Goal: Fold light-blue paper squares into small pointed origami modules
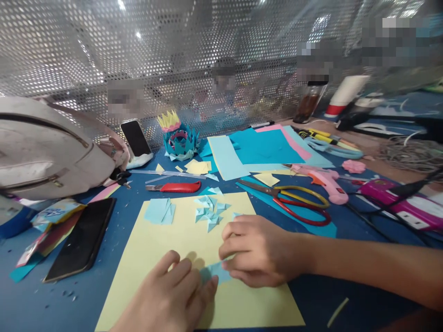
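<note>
Between my hands, low over a yellow sheet of paper, is a small light-blue piece of paper. My left hand has its thumb and fingers closed on the piece's left end. At the right end, my right hand pinches it, the fingers curled and partly hiding it. Just beyond, several folded light-blue paper points lie in a loose pile. A stack of light-blue paper squares sits at the sheet's far left corner.
Scissors, a red utility knife and a pink glue gun lie beyond the sheet. A blue paper flower stands near the perforated metal panel. At left are a black phone and a pale backpack; a magenta power strip is at right.
</note>
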Tool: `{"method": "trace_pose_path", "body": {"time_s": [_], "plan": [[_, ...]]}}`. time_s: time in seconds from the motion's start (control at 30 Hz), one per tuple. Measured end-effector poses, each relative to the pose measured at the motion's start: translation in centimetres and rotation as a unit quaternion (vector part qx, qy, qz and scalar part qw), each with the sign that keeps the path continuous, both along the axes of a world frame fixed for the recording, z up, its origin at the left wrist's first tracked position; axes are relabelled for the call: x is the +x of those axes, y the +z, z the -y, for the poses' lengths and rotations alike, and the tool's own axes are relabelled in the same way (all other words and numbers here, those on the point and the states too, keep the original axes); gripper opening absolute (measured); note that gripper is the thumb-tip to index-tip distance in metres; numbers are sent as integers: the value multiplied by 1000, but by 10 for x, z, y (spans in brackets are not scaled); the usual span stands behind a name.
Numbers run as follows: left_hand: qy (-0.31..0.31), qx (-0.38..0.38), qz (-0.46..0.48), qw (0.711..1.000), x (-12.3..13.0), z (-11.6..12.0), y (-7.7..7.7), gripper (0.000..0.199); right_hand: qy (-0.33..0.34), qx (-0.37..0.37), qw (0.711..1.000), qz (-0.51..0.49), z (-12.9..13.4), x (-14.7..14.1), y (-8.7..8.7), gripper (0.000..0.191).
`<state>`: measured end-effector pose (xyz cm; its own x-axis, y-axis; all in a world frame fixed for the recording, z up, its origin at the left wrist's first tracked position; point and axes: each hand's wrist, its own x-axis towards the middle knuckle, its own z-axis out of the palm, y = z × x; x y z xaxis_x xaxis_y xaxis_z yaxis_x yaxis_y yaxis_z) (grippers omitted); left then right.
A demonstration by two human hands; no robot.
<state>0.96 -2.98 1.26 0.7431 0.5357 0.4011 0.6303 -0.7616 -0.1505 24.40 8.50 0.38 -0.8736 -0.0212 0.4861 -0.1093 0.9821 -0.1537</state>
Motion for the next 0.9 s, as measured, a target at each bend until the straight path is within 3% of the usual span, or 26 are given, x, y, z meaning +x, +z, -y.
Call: {"method": "trace_pose_path", "body": {"time_s": [0.17, 0.47, 0.7, 0.9], "plan": [[-7, -38, 0, 999, -3, 1, -10, 42, -11, -3, 999, 35, 7, -3, -1, 26], [7, -65, 23, 998, -2, 5, -9, 23, -36, 18, 994, 106, 11, -27, 1, 29], [5, -78, 4, 997, -6, 8, -12, 36, -91, 0, 989, 117, 16, 6, 8, 31], [25, -103, 101, 989, 0, 4, 2, 30, -93, 6, 988, 122, 17, 17, 19, 30]]}}
